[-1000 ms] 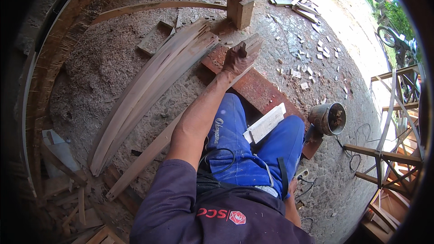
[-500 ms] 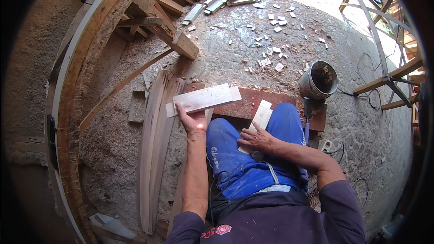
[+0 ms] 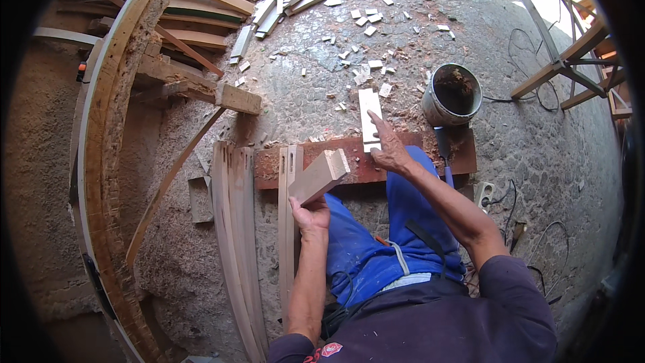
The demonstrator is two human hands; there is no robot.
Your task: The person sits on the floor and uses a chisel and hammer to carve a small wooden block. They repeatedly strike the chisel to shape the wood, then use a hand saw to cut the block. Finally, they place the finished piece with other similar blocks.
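Observation:
My left hand point(image 3: 311, 215) is closed around the lower end of a short wooden block point(image 3: 312, 183), which tilts up to the right with its cut, stepped end showing. It is held above the near edge of a reddish-brown board point(image 3: 400, 140). My right hand point(image 3: 392, 149) grips the right side of a pale wooden piece with a narrower end point(image 3: 367, 115), over the far side of that board. Its fingers lie along the edge, with the thumb near the lower end. Two slotted wooden strips point(image 3: 289, 228) lie beside my left forearm.
A bucket point(image 3: 451, 94) and a blue-handled tool point(image 3: 443, 151) are at the board's right end. Long planks point(image 3: 235, 242) lie left, near a wooden workbench point(image 3: 101, 134). Small offcuts point(image 3: 369, 17) litter the floor ahead. A power socket point(image 3: 484, 193) with cords lies right.
My right hand has moved from my lap out past the board, carrying the pale piece. My left hand has turned its block so the end points up and right. The view has shifted.

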